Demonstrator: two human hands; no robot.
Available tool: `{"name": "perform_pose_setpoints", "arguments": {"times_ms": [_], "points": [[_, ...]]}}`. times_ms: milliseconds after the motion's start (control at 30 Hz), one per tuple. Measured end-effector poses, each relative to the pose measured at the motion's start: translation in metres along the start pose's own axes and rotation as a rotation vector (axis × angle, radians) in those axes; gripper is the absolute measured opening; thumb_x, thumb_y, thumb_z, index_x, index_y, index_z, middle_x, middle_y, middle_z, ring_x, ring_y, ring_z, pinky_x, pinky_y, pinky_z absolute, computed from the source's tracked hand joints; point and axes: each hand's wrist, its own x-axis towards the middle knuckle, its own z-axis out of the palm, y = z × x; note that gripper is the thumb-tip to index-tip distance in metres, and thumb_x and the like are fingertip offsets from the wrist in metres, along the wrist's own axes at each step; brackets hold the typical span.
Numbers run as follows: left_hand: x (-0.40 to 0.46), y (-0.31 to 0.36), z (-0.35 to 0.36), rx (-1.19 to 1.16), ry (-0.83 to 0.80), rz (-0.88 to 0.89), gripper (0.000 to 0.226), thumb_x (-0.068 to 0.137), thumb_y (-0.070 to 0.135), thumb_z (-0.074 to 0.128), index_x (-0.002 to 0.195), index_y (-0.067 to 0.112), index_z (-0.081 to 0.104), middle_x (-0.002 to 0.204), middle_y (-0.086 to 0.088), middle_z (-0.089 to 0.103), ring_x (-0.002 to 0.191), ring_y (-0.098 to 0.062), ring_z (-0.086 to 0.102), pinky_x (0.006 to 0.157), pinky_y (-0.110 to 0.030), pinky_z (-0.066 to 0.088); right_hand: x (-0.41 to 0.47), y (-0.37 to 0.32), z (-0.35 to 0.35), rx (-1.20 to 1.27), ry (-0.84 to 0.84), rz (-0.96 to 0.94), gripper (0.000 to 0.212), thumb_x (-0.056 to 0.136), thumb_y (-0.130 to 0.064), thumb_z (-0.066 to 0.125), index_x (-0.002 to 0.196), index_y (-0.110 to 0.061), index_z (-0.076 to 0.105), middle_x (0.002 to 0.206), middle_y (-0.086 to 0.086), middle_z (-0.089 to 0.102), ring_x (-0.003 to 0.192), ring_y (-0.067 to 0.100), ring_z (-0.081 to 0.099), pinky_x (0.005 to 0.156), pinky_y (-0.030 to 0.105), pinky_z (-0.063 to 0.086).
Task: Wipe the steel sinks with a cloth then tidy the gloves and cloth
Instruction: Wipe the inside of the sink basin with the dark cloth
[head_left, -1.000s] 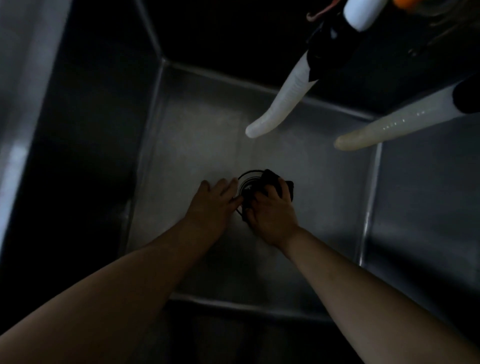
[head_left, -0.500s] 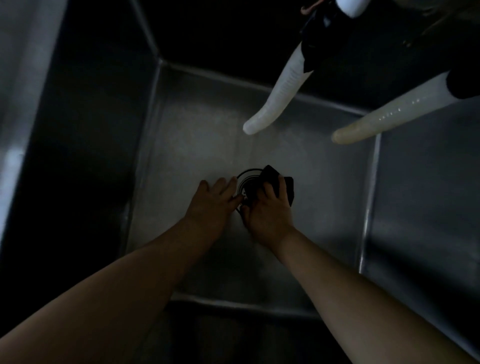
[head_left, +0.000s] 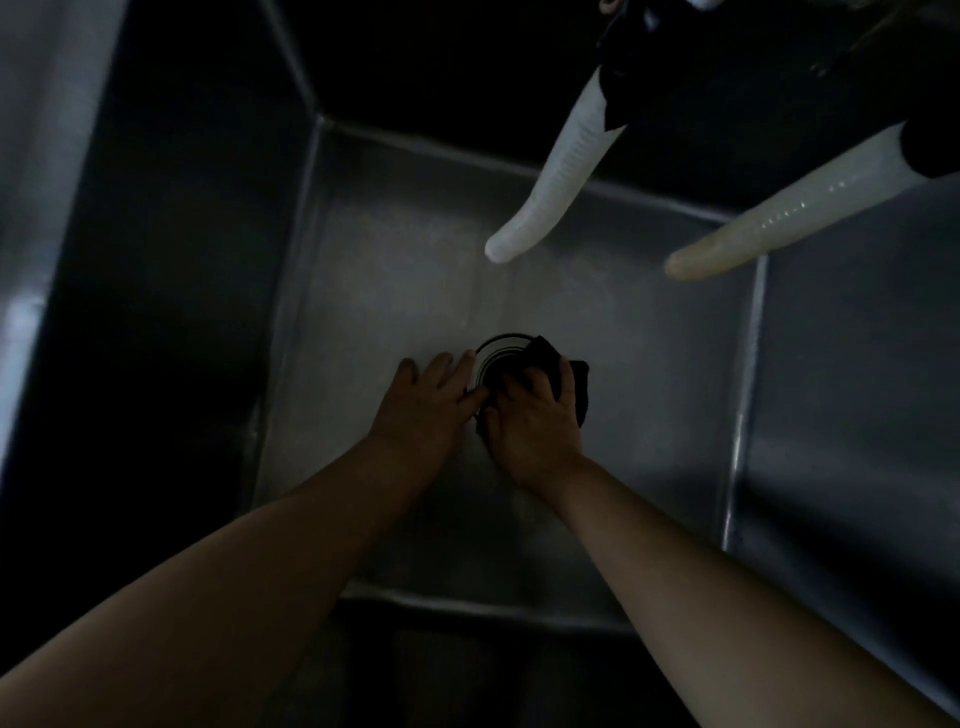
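Observation:
I look down into a deep steel sink (head_left: 395, 280) in dim light. A round drain (head_left: 501, 353) sits in the middle of its floor. My right hand (head_left: 535, 421) presses a dark cloth (head_left: 579, 387) against the drain's right edge, fingers curled over the cloth. My left hand (head_left: 426, 400) rests flat on the sink floor just left of the drain, fingers straight, its thumb touching my right hand. Most of the cloth is hidden under my right hand.
Two pale flexible spouts hang over the sink from the upper right, one white spout (head_left: 556, 171) and one yellowish spout (head_left: 779, 218). Steel walls rise on all sides, the right wall (head_left: 857, 389) close to my right forearm.
My right hand and the cloth have shifted slightly over the drain. The view has tilted a little, so the spouts sit higher. My left hand has stayed in place.

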Motion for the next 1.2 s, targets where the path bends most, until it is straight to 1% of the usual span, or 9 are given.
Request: {"name": "perform_pose_setpoints", "arguments": {"times_ms": [167,267,367,500,567,667,767,933,1200], "points": [[-0.001,0.002,0.004,-0.116,0.189,-0.013,0.051,0.097,0.022,0.037,0.147,0.023,0.027,0.157,-0.004,0.011,0.144,-0.026,0.011,0.114,-0.05,0.016,-0.003,0.005,-0.003,0.018,-0.017,-0.024,0.041,0.096,-0.035,0.037,0.129,-0.018,0.055,0.129,0.002,0.056,0.129,0.031,0.034,0.108,0.046,-0.023],[-0.001,0.003,0.005,-0.126,0.167,-0.024,0.052,0.097,0.022,0.038,0.148,0.023,0.025,0.157,-0.003,0.008,0.144,-0.026,0.008,0.114,-0.051,0.015,-0.021,0.009,0.0,-0.027,0.049,-0.033,0.042,0.09,-0.032,0.053,0.127,-0.013,0.057,0.123,0.008,0.06,0.122,0.034,0.047,0.111,0.057,0.004],[-0.003,0.005,0.001,-0.053,0.047,-0.027,0.066,0.095,0.022,0.045,0.15,0.024,0.01,0.158,-0.009,-0.008,0.145,-0.029,0.0,0.115,-0.053,0.009,-0.051,0.019,0.006,-0.034,0.059,-0.027,0.058,0.083,-0.035,0.064,0.136,-0.018,0.049,0.137,0.007,0.051,0.125,0.036,0.047,0.104,0.056,0.029],[-0.008,0.006,-0.006,-0.017,0.002,-0.024,0.07,0.096,0.019,0.044,0.151,0.025,0.001,0.157,-0.012,-0.017,0.145,-0.031,-0.006,0.115,-0.054,0.007,-0.088,0.04,0.01,-0.093,0.008,0.092,0.066,0.078,-0.047,0.062,0.138,-0.026,0.046,0.137,0.008,0.052,0.12,0.036,0.052,0.091,0.05,0.043],[-0.013,0.005,-0.009,-0.05,0.002,-0.018,0.073,0.096,0.014,0.044,0.15,0.025,-0.003,0.157,-0.011,-0.015,0.145,-0.03,-0.006,0.116,-0.051,0.007,-0.095,0.053,0.009,-0.092,-0.061,0.203,0.069,0.081,-0.054,0.053,0.143,-0.029,0.036,0.143,0.01,0.045,0.127,0.037,0.042,0.096,0.052,0.037],[-0.02,-0.002,-0.007,-0.059,0.09,-0.055,0.071,0.096,0.016,0.041,0.15,0.019,-0.005,0.159,-0.01,-0.007,0.146,-0.026,0.003,0.117,-0.045,0.009,-0.08,0.076,0.006,-0.069,-0.079,0.335,0.073,0.086,-0.063,0.025,0.149,-0.033,0.003,0.157,0.007,0.016,0.141,0.032,0.005,0.109,0.052,0.005],[-0.03,-0.013,-0.006,-0.119,0.121,-0.165,0.068,0.096,0.023,0.039,0.151,0.018,-0.001,0.159,-0.009,-0.001,0.145,-0.025,0.006,0.115,-0.043,0.009,-0.038,0.088,-0.005,-0.084,-0.018,0.384,0.072,0.089,-0.064,0.018,0.149,-0.029,-0.003,0.159,0.01,0.003,0.143,0.036,-0.011,0.11,0.053,-0.014],[-0.043,-0.034,-0.004,-0.18,0.089,-0.313,0.068,0.098,0.025,0.039,0.15,0.017,-0.003,0.159,-0.007,-0.001,0.145,-0.025,0.005,0.116,-0.04,0.008,0.05,0.077,-0.02,-0.024,0.043,0.361,0.071,0.092,-0.06,0.021,0.149,-0.029,-0.006,0.158,0.009,-0.007,0.142,0.038,-0.015,0.111,0.057,-0.013],[-0.055,-0.054,-0.008,-0.23,0.16,-0.472,0.066,0.096,0.023,0.04,0.15,0.012,0.003,0.159,-0.008,0.005,0.145,-0.024,0.01,0.117,-0.036,0.014,0.086,-0.001,-0.013,-0.092,0.061,-0.022,0.068,0.091,-0.059,0.012,0.149,-0.028,-0.003,0.158,0.009,0.0,0.141,0.04,-0.012,0.111,0.059,-0.011]]}}
